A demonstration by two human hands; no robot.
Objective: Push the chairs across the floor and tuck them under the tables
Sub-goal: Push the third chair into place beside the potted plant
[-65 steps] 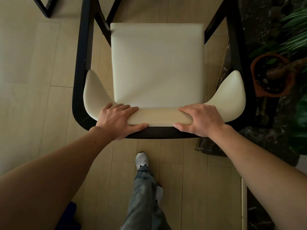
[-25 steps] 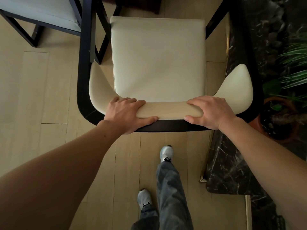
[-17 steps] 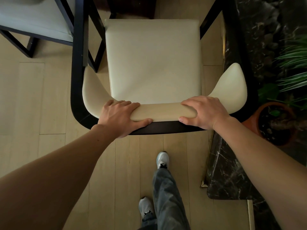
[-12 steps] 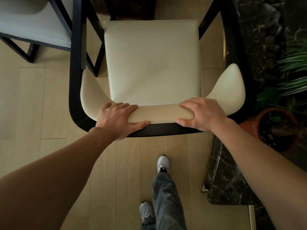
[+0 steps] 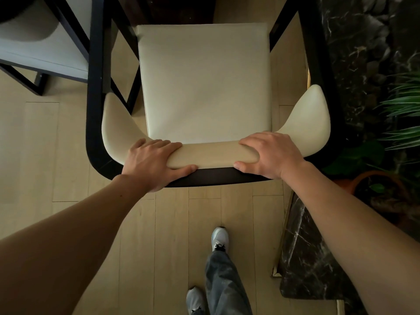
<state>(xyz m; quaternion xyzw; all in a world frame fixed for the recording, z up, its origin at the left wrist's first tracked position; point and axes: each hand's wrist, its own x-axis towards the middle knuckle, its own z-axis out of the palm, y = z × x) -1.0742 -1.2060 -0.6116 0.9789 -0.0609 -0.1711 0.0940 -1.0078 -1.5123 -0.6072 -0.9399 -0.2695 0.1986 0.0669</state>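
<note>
A black-framed chair with a cream seat (image 5: 204, 83) stands right below me on the pale wood floor. My left hand (image 5: 152, 162) grips the left part of its curved cream backrest (image 5: 211, 154), fingers over the top and thumb behind. My right hand (image 5: 270, 153) holds the right part the same way. A dark shape (image 5: 181, 10), possibly a table base, shows just past the seat's front edge. A second chair with a light seat (image 5: 41, 48) stands at the upper left, close to this chair's left arm.
A black marble ledge (image 5: 354, 53) runs along the right, close to the chair's right arm. A terracotta pot (image 5: 377, 180) with green plants sits on it. My feet in grey shoes (image 5: 219, 239) are on the floor behind the chair.
The chair and I have advanced across the floor. The second chair came into view at the upper left and the pot slid back along the right. Both hands kept their grip.
</note>
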